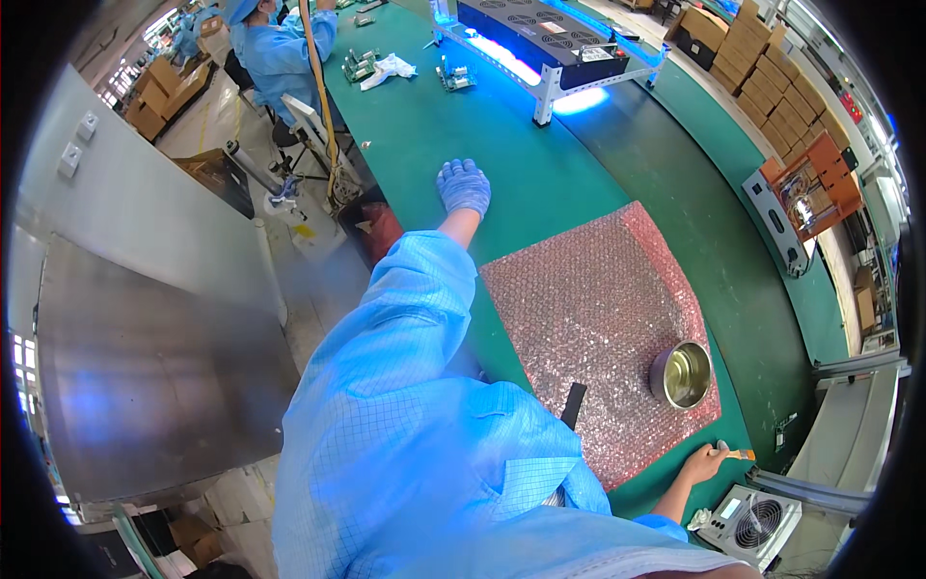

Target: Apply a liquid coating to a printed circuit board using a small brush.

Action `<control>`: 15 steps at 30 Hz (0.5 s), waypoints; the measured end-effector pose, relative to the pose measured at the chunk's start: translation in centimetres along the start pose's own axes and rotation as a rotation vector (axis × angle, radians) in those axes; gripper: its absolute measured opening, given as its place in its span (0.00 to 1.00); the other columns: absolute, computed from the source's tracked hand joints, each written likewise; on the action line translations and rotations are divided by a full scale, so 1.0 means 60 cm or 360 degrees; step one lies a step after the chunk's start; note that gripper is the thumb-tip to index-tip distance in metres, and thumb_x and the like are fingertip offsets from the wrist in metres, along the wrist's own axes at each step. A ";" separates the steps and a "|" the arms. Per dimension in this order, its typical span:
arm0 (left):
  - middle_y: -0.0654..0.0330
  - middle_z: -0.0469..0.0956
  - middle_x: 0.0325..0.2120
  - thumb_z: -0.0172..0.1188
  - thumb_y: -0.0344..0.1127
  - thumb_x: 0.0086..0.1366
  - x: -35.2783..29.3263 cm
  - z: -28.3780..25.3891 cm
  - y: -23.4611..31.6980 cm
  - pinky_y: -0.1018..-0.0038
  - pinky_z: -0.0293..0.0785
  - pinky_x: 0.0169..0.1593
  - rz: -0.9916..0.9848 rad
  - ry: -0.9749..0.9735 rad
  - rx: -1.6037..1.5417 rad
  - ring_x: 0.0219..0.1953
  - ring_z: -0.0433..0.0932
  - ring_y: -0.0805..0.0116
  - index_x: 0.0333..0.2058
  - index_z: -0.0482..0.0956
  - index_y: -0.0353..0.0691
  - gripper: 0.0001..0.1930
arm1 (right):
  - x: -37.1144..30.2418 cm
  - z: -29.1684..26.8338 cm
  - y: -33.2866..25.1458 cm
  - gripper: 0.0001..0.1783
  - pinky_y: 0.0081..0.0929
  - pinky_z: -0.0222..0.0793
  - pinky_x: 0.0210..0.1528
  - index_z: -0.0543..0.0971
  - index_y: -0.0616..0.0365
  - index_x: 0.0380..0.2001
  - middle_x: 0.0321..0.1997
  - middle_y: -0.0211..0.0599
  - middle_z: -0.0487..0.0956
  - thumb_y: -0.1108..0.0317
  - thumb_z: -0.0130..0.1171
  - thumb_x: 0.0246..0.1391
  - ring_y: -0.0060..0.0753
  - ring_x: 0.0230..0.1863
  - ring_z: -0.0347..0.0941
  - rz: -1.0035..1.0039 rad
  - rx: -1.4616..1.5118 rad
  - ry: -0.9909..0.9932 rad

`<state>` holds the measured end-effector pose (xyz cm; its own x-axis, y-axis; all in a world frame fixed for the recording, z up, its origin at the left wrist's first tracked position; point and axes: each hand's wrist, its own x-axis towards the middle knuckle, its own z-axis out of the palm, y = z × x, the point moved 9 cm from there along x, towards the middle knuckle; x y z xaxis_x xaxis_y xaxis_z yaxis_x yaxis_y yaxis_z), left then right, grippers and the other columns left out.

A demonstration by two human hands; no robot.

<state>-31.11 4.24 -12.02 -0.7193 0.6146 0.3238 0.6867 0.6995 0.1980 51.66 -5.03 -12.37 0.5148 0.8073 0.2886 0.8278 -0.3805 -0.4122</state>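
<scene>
My left hand (464,187), in a thin blue glove, lies flat on the green table (526,207) with nothing visible in it. At the lower right my bare right hand (702,465) has its fingers closed round what looks like a small paintbrush (741,454) with an orange end pointing right. Between the hands a sheet of pinkish bubble wrap (588,309) covers the table. A round metal cup (686,375) with clear yellowish liquid stands on the wrap's right part, and a black strip (574,405) lies near its lower left.
Beyond my left hand stand circuit boards (456,75) and a white cloth (388,71). A blue-lit frame with fans (550,43) spans the dark green belt (675,183). A co-worker (275,53) sits far left. A white fan unit (752,521) is beside my right hand.
</scene>
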 end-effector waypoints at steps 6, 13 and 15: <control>0.51 0.67 0.54 0.43 0.45 0.64 0.000 0.002 0.000 0.56 0.54 0.62 0.0001 -0.0017 0.0005 0.60 0.61 0.54 0.51 0.69 0.40 0.21 | -0.001 -0.002 -0.001 0.17 0.44 0.65 0.44 0.71 0.54 0.45 0.44 0.47 0.77 0.69 0.46 0.50 0.54 0.44 0.73 0.0023 -0.0012 0.0013; 0.51 0.66 0.54 0.43 0.45 0.65 0.000 0.001 0.000 0.56 0.53 0.62 -0.0002 -0.0044 0.0005 0.61 0.61 0.54 0.52 0.68 0.40 0.21 | 0.001 0.000 0.000 0.17 0.44 0.65 0.44 0.72 0.52 0.45 0.43 0.46 0.77 0.68 0.46 0.50 0.54 0.43 0.73 -0.0017 -0.0049 0.0039; 0.51 0.66 0.55 0.43 0.45 0.65 -0.001 0.001 0.000 0.56 0.53 0.62 -0.0004 -0.0063 -0.0004 0.61 0.61 0.54 0.52 0.68 0.40 0.22 | 0.000 -0.002 -0.002 0.17 0.44 0.65 0.44 0.71 0.52 0.45 0.44 0.46 0.77 0.68 0.46 0.50 0.53 0.44 0.73 -0.0025 -0.0040 0.0046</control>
<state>-31.11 4.24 -12.10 -0.7246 0.6268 0.2865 0.6852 0.7000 0.2013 51.58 -5.04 -12.19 0.5074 0.8000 0.3202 0.8412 -0.3792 -0.3855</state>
